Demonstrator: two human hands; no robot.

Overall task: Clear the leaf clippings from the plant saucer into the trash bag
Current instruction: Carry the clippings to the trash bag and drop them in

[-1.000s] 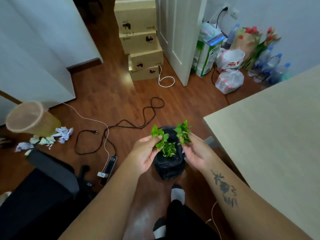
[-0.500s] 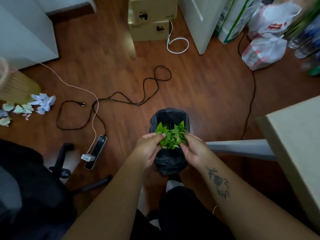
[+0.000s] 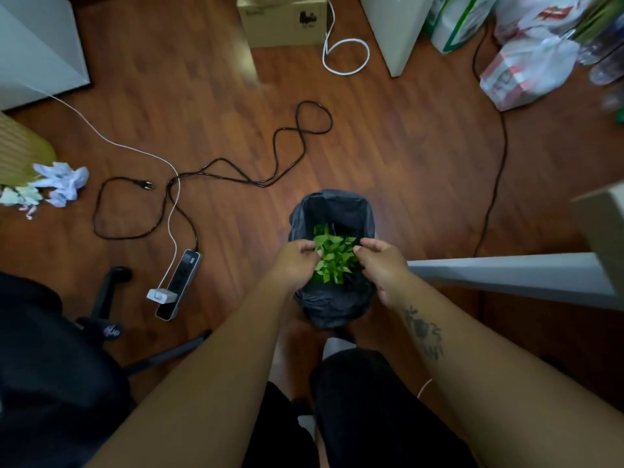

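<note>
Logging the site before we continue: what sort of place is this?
Likely a home room used as an office: an office chair, a power strip with trailing cables on the wood floor, and plastic shopping bags.

Bare forearms, short sleeves out of shot — the right forearm carries a dark floral tattoo and, nearer the elbow, a thin pale thread band. Below: black fabric legwear, one white sock.
</note>
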